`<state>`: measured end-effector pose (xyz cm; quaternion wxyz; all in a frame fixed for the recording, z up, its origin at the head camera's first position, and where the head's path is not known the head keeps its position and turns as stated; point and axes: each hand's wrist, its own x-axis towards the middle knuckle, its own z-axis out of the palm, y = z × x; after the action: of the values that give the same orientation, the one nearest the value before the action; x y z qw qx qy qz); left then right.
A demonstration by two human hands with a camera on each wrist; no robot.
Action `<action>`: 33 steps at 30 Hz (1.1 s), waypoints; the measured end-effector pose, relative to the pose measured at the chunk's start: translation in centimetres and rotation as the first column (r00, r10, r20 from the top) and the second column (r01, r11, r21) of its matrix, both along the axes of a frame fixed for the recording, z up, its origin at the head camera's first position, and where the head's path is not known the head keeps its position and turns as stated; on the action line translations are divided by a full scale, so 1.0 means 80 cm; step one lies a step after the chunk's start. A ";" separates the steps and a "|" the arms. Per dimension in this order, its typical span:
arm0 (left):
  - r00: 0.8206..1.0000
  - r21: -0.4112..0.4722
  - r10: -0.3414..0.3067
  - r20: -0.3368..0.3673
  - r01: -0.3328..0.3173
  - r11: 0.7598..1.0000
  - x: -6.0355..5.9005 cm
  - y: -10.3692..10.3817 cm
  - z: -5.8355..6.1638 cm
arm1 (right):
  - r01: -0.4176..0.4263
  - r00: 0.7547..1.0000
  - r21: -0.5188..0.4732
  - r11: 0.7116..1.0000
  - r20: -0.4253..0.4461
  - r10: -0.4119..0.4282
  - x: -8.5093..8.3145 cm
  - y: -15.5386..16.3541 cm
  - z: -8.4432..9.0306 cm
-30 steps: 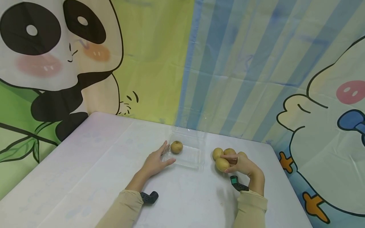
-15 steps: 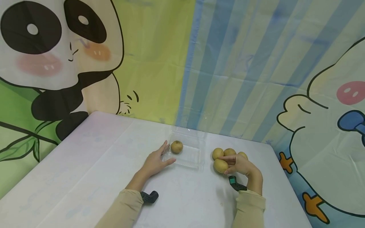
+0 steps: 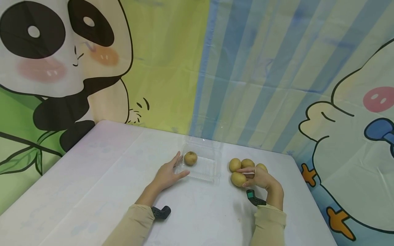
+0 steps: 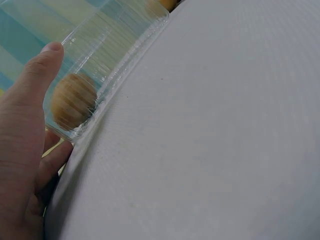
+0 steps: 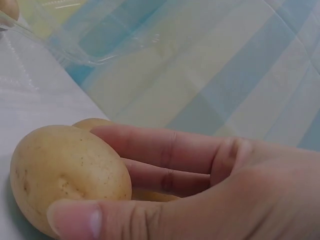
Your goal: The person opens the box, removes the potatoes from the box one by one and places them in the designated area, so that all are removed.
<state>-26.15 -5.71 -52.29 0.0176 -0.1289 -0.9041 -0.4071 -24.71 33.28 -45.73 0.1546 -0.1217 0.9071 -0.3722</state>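
A clear plastic box (image 3: 205, 167) stands on the table with one potato (image 3: 191, 158) in its left part. My left hand (image 3: 167, 175) holds the box at its near left corner, thumb along the near wall and fingers at the left side, as the left wrist view shows. My right hand (image 3: 260, 177) has thumb and fingers around a yellow potato (image 5: 67, 175), which is still low among the others. Behind it lie a potato (image 3: 235, 165), another potato (image 3: 247, 163) and, partly covered by the hand, a further potato (image 3: 261, 166).
The white-covered table (image 3: 197, 218) ends at a hanging cloth (image 3: 246, 85) with blue stripes and cartoon animals. The clear lid (image 3: 203, 141) of the box stands raised at its back, near that cloth. Each wrist wears a black camera mount (image 3: 161, 213).
My right hand has shifted slightly left, its potato with it, and the potato at the right edge shows more. My left hand and the box have stayed put.
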 end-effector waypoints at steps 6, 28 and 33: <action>1.000 0.003 0.001 -0.011 -0.001 1.000 0.000 -0.001 0.000 | 0.037 0.999 0.063 0.997 -0.004 -0.037 0.002 0.000 0.003; 1.000 -0.011 -0.005 0.017 0.005 1.000 -0.002 0.000 0.001 | 0.083 0.996 0.067 0.994 0.019 -0.084 0.002 0.007 -0.003; 1.000 -0.014 -0.007 0.025 0.007 1.000 -0.002 -0.001 0.001 | 0.060 0.998 0.004 0.998 -0.001 -0.060 -0.001 0.007 -0.008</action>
<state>-26.33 -5.76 -52.20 0.0041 -0.1272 -0.9066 -0.4023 -24.80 33.83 -46.39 0.1431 -0.0941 0.9111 -0.3749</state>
